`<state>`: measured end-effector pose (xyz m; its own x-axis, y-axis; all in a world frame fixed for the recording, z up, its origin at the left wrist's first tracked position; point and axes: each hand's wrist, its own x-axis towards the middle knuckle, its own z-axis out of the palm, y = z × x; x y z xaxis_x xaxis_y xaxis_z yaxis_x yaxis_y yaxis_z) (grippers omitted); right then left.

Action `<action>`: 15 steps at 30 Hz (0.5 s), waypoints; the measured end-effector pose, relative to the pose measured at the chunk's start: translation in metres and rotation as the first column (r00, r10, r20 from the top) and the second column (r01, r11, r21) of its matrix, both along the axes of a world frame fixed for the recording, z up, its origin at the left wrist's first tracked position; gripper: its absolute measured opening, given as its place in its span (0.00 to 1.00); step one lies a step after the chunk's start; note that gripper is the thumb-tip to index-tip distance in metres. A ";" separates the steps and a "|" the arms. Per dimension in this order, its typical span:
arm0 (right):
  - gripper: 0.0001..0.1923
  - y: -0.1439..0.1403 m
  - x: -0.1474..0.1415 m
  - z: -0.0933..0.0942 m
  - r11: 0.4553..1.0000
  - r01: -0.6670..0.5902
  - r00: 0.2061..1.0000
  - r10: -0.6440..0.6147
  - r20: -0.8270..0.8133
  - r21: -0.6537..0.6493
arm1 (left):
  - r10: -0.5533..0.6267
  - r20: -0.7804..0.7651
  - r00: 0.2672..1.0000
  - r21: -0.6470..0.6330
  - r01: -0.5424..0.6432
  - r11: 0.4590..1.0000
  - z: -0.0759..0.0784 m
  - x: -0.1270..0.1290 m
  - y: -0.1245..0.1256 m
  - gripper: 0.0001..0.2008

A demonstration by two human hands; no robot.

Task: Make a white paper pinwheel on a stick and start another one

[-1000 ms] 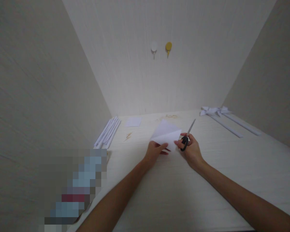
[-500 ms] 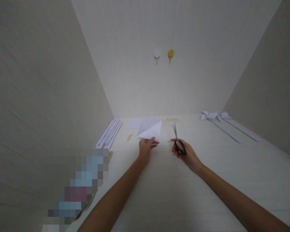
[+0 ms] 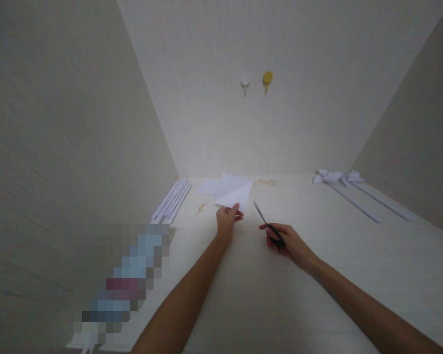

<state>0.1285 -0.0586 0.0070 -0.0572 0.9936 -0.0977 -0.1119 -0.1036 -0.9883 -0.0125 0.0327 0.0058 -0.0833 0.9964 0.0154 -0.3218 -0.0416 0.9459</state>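
Observation:
My left hand (image 3: 229, 216) pinches the near edge of a folded sheet of white paper (image 3: 234, 189), thumb on top and fingers beneath. A diagonal fold crosses the sheet. To the right, my right hand (image 3: 280, 238) grips black-handled scissors (image 3: 275, 235) by the loops. Their blades point up and left toward the paper, nearly closed and apart from it. Behind the folded sheet, another piece of white paper (image 3: 207, 187) lies flat on the table.
Rolled white paper sticks (image 3: 173, 199) lie at the left. Paper pinwheel-like shapes on sticks (image 3: 354, 196) rest at the right. Small tan strips (image 3: 201, 208) lie near the paper. A white hook (image 3: 245, 78) and a yellow hook (image 3: 268, 77) are on the wall. A blurred patch (image 3: 133, 275) covers the left edge.
The scissors have turned to the left, their blades now closer together, and my right hand has dropped slightly toward me. My left hand keeps its hold on the paper. The view has shifted slightly.

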 end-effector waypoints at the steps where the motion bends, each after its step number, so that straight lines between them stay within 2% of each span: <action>1: 0.19 -0.001 0.000 0.000 1.000 -0.017 1.000 0.017 0.005 -0.008 | 0.001 0.018 1.000 0.002 -0.001 1.000 0.001 -0.001 0.001 0.12; 6: 0.21 -0.002 0.000 0.000 0.994 -0.111 0.994 0.111 -0.010 0.008 | -0.064 0.121 0.991 -0.004 0.065 0.998 0.004 -0.004 -0.002 0.11; 10: 0.21 -0.002 0.000 0.002 0.990 -0.138 0.990 0.139 -0.025 0.012 | -0.145 0.138 0.980 0.054 0.139 0.989 0.005 -0.005 -0.008 0.11; 15: 0.21 -0.004 0.000 0.007 0.980 -0.195 0.979 0.197 -0.059 0.039 | -0.111 0.132 0.985 0.076 0.101 0.992 0.006 -0.004 -0.013 0.12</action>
<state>0.1289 -0.0628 0.0143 -0.2565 0.9650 -0.0553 -0.1538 -0.0973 -0.9833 -0.0166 0.0195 0.0121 0.0169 0.9966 0.0801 -0.4529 -0.0638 0.8893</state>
